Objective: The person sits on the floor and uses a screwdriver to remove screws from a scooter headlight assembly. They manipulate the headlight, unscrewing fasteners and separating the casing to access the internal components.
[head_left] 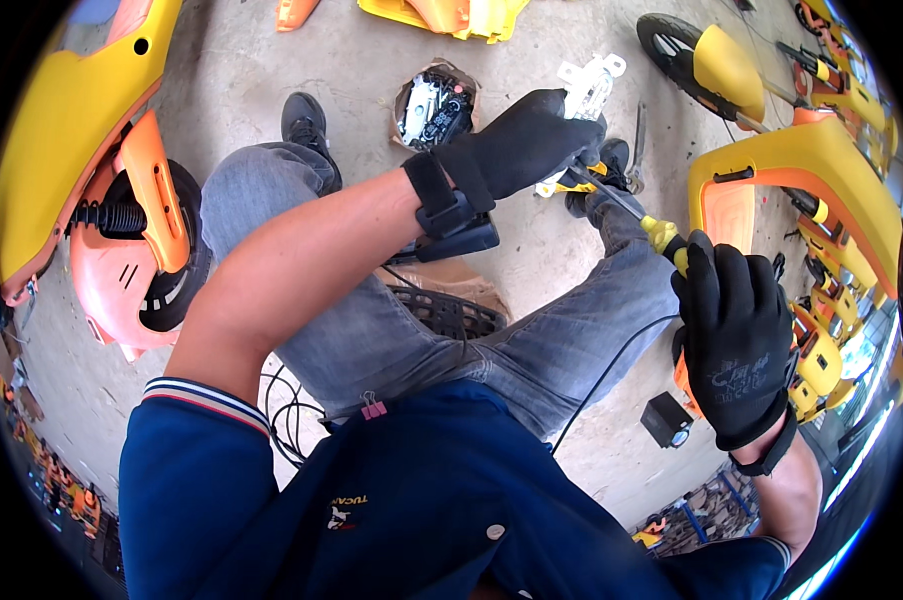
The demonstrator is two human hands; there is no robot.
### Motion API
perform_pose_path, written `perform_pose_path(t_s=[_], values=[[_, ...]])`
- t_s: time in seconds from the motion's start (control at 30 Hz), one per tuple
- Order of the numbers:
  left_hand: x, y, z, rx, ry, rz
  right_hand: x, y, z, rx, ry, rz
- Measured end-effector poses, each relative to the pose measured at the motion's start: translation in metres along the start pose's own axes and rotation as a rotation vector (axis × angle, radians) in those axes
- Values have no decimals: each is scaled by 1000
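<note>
My left hand (532, 142), in a black glove, is closed around a white, perforated plastic-looking part (591, 86) with rounded tabs. It lifts the part over the floor beyond my right knee. A screwdriver (664, 236) with a yellow and black handle sits in the grip of my right hand (736, 345), also black-gloved. Its metal shaft slants up and left to the part's lower end, beside my left fingers. Whether the tip touches the part or a screw there is hidden. Yellow pieces (580, 180) show just under my left hand.
Between my feet stands a cardboard box (400, 108) of small metal and black parts. A wrench (640, 145) lies by my right shoe. Yellow-orange motorbike bodywork (77, 110) flanks me left and right (832, 180). A black box (665, 420) and loose cable (290, 410) lie nearby.
</note>
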State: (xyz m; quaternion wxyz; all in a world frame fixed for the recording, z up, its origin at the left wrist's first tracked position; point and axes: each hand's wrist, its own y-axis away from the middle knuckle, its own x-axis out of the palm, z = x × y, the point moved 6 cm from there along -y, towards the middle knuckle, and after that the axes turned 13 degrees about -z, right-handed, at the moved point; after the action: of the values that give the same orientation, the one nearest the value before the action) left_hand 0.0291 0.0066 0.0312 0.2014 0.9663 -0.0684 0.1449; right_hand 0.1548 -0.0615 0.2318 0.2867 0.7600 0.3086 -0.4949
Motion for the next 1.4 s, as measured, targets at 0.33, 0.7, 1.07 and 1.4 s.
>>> perform_pose_path(t_s=[0.33,0.7,1.07,1.4], values=[[2,-8,17,27,135,88,29,5,-42,995,-1029,338],[-1,-12,12,-19,249,77,-5,-6,3,24,-4,-8],[0,-10,23,-89,339,98,35,0,-37,1124,-1065,583],[-8,-24,18,10,547,242,23,25,-33,699,-889,-39]])
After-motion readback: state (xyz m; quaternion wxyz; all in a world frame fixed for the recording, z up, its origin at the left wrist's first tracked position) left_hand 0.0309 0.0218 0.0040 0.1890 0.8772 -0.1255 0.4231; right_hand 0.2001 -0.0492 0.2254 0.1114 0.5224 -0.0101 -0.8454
